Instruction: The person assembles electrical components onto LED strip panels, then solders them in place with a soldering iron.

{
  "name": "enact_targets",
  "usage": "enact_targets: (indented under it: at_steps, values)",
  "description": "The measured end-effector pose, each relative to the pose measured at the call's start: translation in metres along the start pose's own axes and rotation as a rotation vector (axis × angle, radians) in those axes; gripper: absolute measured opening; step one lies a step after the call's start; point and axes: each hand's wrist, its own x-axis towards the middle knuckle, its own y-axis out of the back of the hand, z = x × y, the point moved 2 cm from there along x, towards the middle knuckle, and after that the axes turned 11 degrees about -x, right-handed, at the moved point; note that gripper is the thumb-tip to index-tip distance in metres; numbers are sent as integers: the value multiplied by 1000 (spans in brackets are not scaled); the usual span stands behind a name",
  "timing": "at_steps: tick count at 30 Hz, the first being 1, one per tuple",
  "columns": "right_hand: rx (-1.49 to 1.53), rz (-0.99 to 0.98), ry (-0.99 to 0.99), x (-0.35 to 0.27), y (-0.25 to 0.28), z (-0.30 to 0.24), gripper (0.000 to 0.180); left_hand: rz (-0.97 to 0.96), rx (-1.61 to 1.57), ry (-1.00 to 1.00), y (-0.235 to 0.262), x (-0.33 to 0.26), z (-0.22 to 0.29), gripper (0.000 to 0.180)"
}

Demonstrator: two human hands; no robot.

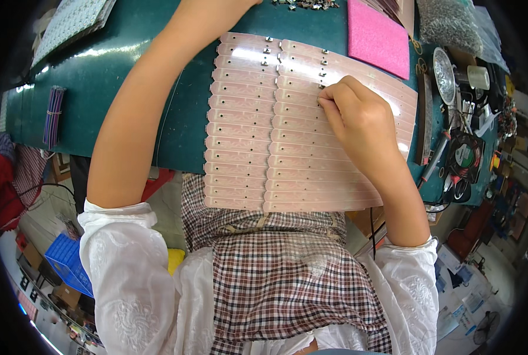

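Note:
A large pinkish panel of scalloped strips (240,127) lies on the green table in front of me, probably a sheet of circuit boards. Small metal parts (325,61) sit in two columns on its upper rows, and small dark holes or dots mark the lower rows. My right hand (361,115) is over the panel's middle, thumb and forefinger pinched together just below the right column of parts. Whatever is between those fingertips is too small to name. Reaching past the panel's far left corner, my left hand (231,10) is cut by the top edge, its fingers mostly out of sight near a pile of small metal parts (308,5).
A pink foam sheet (377,38) lies beyond the panel. Tools crowd the right side: a metal bowl (444,76), a soldering iron (435,158), a small fan (466,157) and a bag of parts (450,26). A bundle of wires (53,117) lies at left.

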Motion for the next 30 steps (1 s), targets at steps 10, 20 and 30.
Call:
enact_targets:
  at_steps: [10,20,30]
  values:
    - [236,-21,-130,1,14,9,9,-169,-413,367,25,-20,-23,31]
    - [28,297,-10,96,-35,70,11,-356,-522,363,28,-55,5,26]
    - [46,184,-154,102,-40,67,13,-403,-526,377,27,-73,6,24]
